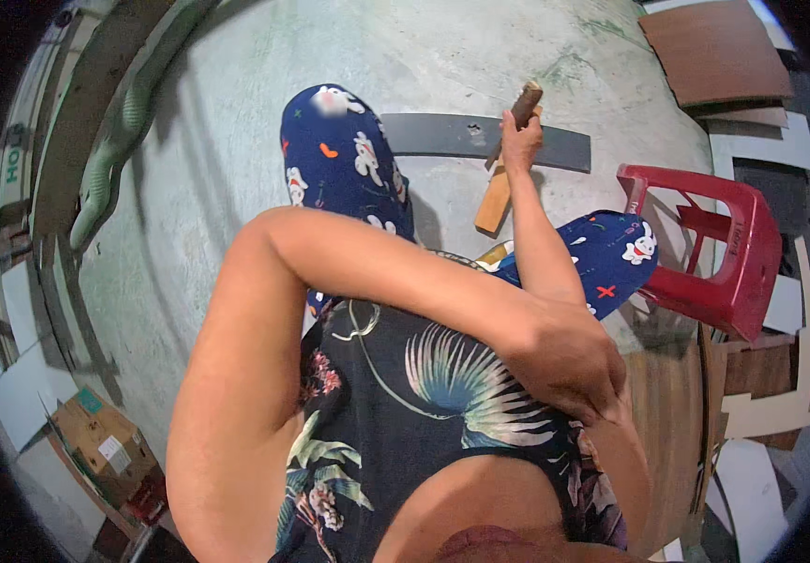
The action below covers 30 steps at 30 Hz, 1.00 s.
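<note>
My left arm crosses in front of my body, and my left hand (564, 361) is closed around my right arm near the elbow. My right hand (521, 143) reaches forward over the floor and grips a brown, round wooden stick (527, 98), whose rough pale end points away from me. A flat, light wooden piece (494, 205) slants below that hand; whether it is joined to the stick cannot be made out. Beneath the right hand a dark grey board (428, 135) lies across the concrete floor. Blue patterned trousers (334, 155) cover my bent legs on either side.
A red plastic stool (747, 253) is at the right, beside my right knee. Brown panels (719, 56) and other board offcuts are piled along the right side. A cardboard box (105, 446) stands at the lower left. A pale green ribbed hose (128, 117) runs along the left.
</note>
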Motion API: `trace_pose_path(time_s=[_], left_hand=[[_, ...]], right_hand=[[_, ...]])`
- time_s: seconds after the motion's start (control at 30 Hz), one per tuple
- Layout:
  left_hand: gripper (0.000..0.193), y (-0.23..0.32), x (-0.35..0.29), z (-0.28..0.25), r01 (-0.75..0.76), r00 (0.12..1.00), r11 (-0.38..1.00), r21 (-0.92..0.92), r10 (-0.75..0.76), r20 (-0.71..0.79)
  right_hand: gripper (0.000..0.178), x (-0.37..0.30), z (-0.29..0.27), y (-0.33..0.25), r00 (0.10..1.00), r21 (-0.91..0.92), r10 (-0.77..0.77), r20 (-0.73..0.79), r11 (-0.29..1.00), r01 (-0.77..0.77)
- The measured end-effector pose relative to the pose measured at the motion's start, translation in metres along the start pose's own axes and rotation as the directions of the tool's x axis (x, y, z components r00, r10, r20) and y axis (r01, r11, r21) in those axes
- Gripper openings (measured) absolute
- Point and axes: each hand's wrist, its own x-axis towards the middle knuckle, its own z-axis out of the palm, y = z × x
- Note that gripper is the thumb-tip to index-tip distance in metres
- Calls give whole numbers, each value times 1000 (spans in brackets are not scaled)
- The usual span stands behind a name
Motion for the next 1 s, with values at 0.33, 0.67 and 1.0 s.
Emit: trace_pose_path(time_s=[0.33,0.67,1.0], left_hand=[[49,-83,-128,-161,858,427,475,196,-447,-786],[52,-172,-180,-173,930,90,365,-39,-331,-939],[43,-164,-205,-200,933,-63,342,-107,-137,-989]], right_hand=[[40,-5,-5,-33,980,170,-197,4,966,194],[35,-14,3,-48,956,73,-190,225,981,178],[107,-13,-14,35,913,-556,386,132,791,-254]])
